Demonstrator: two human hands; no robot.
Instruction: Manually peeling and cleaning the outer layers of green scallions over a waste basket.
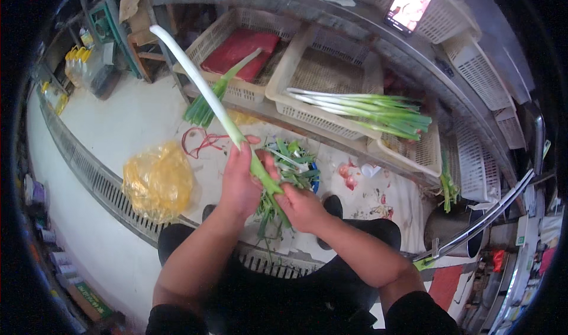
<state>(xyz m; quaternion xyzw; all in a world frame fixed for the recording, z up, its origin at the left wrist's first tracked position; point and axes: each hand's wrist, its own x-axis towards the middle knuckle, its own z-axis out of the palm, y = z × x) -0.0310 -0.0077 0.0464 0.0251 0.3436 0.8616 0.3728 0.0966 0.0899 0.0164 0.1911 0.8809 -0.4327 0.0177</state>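
A long green onion (202, 84) slants across the middle, its white end pointing to the upper left. My left hand (242, 179) is closed around its light green part. Lower down, my right hand (301, 206) grips the green leaf end with thumb and fingers. Beneath my hands, green trimmings (290, 157) fill a blue container on the floor, and more leaves hang or lie below it. A bunch of green onions (364, 106) rests across plastic baskets at the right. Another leafy green bunch (208, 104) lies behind the held stalk, by the left basket.
Plastic baskets (284, 84) line a low metal shelf ahead, one with a red item (242, 53) inside. A yellow plastic bag (157, 182) and red string (199, 144) lie on the floor at left. A lit phone (410, 4) stands above. Floor drain grating (97, 170) runs along the left.
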